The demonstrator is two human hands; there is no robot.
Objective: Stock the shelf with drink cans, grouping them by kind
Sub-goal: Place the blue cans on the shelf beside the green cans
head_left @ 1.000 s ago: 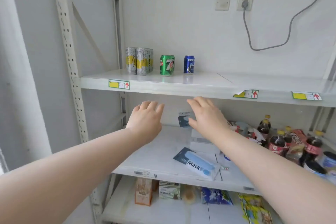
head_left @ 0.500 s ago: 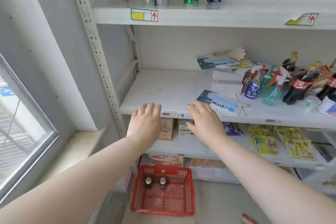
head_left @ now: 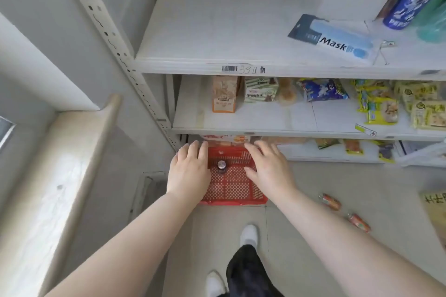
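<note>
A red plastic basket [head_left: 233, 188] stands on the floor at the foot of the white shelf unit [head_left: 241, 67]. One can top [head_left: 221, 164] shows inside it, between my hands; my left hand may hide another. My left hand [head_left: 189, 171] hovers over the basket's left side, fingers apart and empty. My right hand [head_left: 269, 167] hovers over its right side, also spread and empty. A blue Pepsi can [head_left: 404, 7] stands on the shelf at the upper right. The top shelf with the stocked cans is out of view.
A mask packet [head_left: 335, 40] lies on the upper shelf board. Snack boxes [head_left: 224, 94] and yellow packets [head_left: 386, 106] fill the lower shelves. Two sausage packs [head_left: 330, 201] lie on the floor at right. A window ledge [head_left: 72, 164] runs along the left. My feet [head_left: 248, 234] stand below.
The view has swung down from the top shelf to the floor. Both hands have dropped from shelf height to just above the red basket, still empty.
</note>
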